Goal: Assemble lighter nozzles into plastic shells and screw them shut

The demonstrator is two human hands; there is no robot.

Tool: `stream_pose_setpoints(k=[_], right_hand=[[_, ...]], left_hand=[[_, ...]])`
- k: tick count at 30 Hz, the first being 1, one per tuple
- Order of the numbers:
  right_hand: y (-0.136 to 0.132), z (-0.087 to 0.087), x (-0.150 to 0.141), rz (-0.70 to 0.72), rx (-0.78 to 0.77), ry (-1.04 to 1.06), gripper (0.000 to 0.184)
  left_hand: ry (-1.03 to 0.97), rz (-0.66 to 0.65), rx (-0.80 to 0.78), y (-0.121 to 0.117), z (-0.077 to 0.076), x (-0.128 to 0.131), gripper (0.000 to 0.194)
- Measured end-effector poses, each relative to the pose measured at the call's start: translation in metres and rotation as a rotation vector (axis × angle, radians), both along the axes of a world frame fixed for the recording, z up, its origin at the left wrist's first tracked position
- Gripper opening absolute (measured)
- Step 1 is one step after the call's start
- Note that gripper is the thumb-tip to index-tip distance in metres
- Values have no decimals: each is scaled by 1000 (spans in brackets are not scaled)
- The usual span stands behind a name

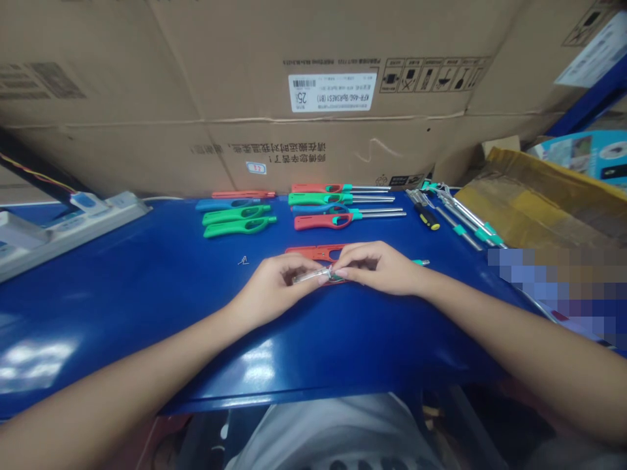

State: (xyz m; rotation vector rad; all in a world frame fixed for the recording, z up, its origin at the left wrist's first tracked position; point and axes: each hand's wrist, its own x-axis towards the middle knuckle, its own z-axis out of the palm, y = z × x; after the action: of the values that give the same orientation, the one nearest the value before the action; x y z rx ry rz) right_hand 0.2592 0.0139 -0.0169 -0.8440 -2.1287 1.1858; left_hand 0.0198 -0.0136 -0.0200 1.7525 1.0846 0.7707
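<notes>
My left hand (269,284) is closed on a small clear plastic lighter fuel tank (307,276), gripped between thumb and fingers. The thumb and fingertips of my right hand (385,269) pinch the right end of the tank, where small details are hidden. Just behind my hands lies an orange-red lighter handle shell (309,251), partly covered by them. Beyond my right hand, a turquoise-and-metal tip (422,262) pokes out on the table. To the left of my hands rests a small bent wire piece (243,260).
Several assembled gas lighters (323,222) and loose handle shells (240,227) lie in rows at the back of the blue table (122,287). A black-yellow screwdriver (427,216) and metal lighter tubes (470,222) are right. A power strip (112,209) stands left; cardboard (235,72) walls the back.
</notes>
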Motion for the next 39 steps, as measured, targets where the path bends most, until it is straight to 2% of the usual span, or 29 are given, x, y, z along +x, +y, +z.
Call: stream_pose_setpoints(k=[6,19,39], right_hand=[[-1,0,0,6,2,-4,22],[-1,1,0,-16,-35,-4,23],[-2,0,0,-2,84,-68,22]], left_hand=[[49,-3,29,0,1,-1,31],[-11,-22,-18,1,-1,-2,32],[80,-10,87,1,2,-1,27]])
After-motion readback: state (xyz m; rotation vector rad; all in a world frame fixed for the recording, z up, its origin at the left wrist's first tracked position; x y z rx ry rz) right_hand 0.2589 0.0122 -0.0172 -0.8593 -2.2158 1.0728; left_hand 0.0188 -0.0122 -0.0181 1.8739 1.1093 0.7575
